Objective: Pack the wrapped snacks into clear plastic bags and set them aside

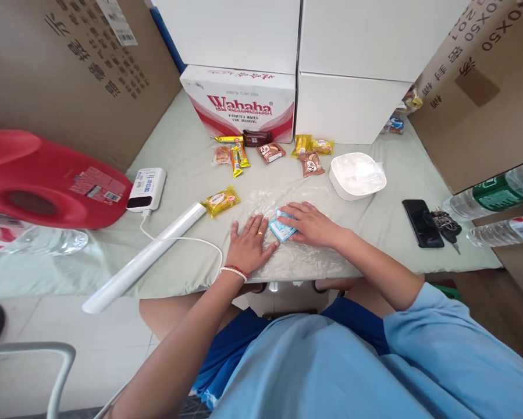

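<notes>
My left hand lies flat with spread fingers on a sheet of clear plastic film spread over the table's front edge. My right hand rests flat on top of a small blue and white snack packet that sits on the film, between both hands. A white roll of film lies to the left. A yellow snack packet lies just beyond the left hand.
Several snack packets lie further back by a Wahaha box and white boxes. A white bowl stands right of centre. Phone and keys lie right, bottles far right. A power bank, red jug sit left.
</notes>
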`<state>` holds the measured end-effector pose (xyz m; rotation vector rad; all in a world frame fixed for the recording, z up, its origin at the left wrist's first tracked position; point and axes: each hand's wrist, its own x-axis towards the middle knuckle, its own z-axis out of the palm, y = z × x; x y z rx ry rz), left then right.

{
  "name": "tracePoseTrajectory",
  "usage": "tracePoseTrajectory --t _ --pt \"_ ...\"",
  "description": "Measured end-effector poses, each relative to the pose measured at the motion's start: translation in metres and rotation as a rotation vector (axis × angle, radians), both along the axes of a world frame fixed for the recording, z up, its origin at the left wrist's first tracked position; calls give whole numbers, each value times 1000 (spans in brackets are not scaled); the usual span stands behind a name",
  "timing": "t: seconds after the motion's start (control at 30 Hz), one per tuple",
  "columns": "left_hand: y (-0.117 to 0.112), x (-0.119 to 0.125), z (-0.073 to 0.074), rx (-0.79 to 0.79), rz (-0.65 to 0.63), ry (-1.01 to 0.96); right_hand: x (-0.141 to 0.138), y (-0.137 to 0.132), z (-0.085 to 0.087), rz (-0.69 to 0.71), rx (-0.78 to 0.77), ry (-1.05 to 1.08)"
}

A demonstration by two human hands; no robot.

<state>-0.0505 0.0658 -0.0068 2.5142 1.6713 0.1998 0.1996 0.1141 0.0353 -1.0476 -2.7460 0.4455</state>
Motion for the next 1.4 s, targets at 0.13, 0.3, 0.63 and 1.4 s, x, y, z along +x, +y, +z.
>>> tracePoseTrajectory --t 0.13,0.3,0.63,1.4 --pt "-1 0 1 4 6 -5 -9 2 -13 -86 2 -92" --pt "0 -1 -2 13 7 -18 1 -11 -28 -257 6 -4" --pt "0 -2 -3 23 -3 -22 0 6 -38 -316 -42 63" --pt "-16 -52 34 -42 -153 -315 74 -89 10 -92 -227 223"
